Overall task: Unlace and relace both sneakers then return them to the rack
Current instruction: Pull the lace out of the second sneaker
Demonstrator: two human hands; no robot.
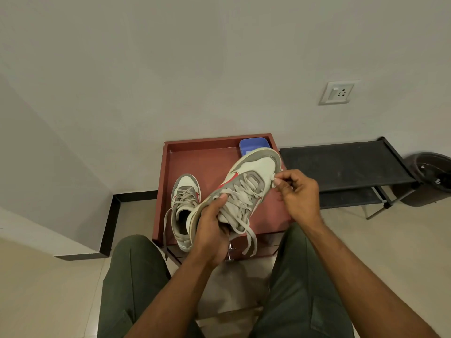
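Note:
My left hand [211,231] grips the heel end of a cream and grey sneaker with a red side mark [253,172], held tilted above the red-brown cabinet top [207,157], toe pointing away. Its grey laces [240,198] are threaded, with loose ends hanging near my wrist. My right hand [299,191] pinches something small and pale at the sneaker's right edge near the toe; I cannot tell if it is a lace tip. The second sneaker [184,206] stands on the cabinet top to the left, one lace trailing over the front edge.
A blue plastic box [253,143] sits at the back right of the cabinet top. The black shoe rack [341,164] stands to the right against the wall, with a dark bin [432,176] beyond it. My knees in green trousers frame the cabinet front.

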